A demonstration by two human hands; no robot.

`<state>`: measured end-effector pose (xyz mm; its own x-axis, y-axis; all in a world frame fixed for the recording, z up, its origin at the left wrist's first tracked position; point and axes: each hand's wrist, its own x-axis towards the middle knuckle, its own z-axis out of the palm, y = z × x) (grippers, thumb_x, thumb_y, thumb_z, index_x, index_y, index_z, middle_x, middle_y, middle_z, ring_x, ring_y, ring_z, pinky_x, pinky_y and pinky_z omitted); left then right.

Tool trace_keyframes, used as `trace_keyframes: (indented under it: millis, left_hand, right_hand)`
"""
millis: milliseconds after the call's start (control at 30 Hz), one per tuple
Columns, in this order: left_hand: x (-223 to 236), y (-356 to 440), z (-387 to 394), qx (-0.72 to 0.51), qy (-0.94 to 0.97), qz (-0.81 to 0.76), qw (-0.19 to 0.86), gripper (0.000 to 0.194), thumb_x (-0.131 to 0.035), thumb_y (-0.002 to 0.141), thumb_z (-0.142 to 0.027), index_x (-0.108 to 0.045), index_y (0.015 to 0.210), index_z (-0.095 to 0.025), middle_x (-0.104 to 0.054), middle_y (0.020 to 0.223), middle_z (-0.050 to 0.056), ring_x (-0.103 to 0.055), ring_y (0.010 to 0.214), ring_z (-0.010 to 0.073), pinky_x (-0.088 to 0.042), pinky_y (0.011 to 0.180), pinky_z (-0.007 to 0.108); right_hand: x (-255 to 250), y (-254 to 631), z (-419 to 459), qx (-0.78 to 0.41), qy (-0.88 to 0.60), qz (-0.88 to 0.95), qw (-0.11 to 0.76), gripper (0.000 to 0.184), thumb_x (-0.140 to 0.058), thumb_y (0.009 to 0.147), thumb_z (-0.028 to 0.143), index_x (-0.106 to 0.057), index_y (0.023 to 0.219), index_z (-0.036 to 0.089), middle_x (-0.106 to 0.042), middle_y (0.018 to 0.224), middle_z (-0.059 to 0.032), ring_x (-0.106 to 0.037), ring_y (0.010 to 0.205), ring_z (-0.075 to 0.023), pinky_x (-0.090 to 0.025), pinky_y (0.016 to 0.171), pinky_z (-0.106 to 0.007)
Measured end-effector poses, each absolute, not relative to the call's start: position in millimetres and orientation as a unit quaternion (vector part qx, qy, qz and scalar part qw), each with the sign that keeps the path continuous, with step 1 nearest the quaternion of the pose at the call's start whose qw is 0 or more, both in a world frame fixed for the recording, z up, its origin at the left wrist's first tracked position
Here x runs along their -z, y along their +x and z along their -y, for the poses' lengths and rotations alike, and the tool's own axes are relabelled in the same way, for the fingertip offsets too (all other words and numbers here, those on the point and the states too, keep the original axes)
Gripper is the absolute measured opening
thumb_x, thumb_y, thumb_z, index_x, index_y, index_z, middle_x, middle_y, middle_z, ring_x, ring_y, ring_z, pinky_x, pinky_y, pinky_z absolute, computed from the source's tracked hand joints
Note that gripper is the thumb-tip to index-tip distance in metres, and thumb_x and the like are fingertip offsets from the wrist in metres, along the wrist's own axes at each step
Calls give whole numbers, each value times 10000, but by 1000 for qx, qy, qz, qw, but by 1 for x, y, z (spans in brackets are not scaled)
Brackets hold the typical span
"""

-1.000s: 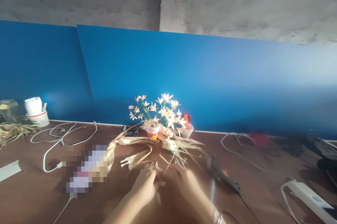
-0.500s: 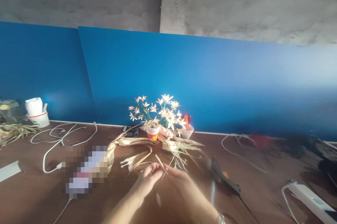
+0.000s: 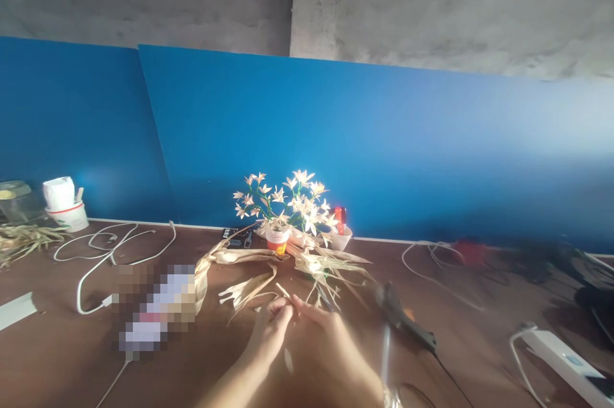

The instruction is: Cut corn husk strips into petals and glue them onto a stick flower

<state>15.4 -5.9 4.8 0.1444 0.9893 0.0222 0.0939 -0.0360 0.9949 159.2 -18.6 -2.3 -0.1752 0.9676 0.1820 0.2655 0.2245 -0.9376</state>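
Note:
Both hands meet over the front middle of the table, closed around a thin, pale stick-like piece (image 3: 283, 290) that looks like rolled corn husk. My left hand (image 3: 272, 330) pinches it between thumb and fingers. From the other side, my right hand (image 3: 320, 321) grips the same piece, its lower end hidden by the fingers. Just beyond lie dry corn husks (image 3: 247, 286), with a larger heap of husk strips (image 3: 330, 262) to the right. Behind them stand pale husk flowers (image 3: 304, 203) on green stems in a stack of paper cups (image 3: 277, 243). A small husk scrap (image 3: 288, 360) lies below the hands.
To the right rests a dark glue gun (image 3: 407, 318) with its cord; farther right is a white power strip (image 3: 566, 357). White cables (image 3: 96, 261) and a white tub (image 3: 71, 216) stand left. A blue partition (image 3: 336, 139) closes off the back.
My hands have drawn closer together around the pale piece, and less of it sticks out. My right hand has shifted slightly left. The view has moved a little.

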Motion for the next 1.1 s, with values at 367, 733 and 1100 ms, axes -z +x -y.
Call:
trace_keyframes:
  millis: [367,733,1100]
  left_hand:
    - [1,-3,-9,-272,710,-509,404,348,-497,801,-416,-639,588,-180,-517,511,-30,-488,528,144,-309,542,257]
    - [-9,-14,8,-120,774,-559,271,193,-667,637,-244,-656,827,-206,-663,863,39,-606,815,218,-416,697,281]
    - [-24,-11,13,-88,782,-543,293,121,-643,705,-279,-675,773,-184,-686,908,80,-612,885,246,-432,745,312]
  right_hand:
    - [-2,187,6,-106,-639,712,269,680,-338,753,2,-479,1364,265,-687,1181,-81,-678,959,-189,-523,776,-273]
    - [-9,183,11,-181,-645,703,241,646,-380,746,43,-512,1337,268,-704,1153,-61,-679,960,-192,-502,779,-262]
    - [-7,179,13,-267,-597,706,271,482,-410,858,219,-538,1323,218,-710,1129,-113,-679,975,-232,-499,806,-310]
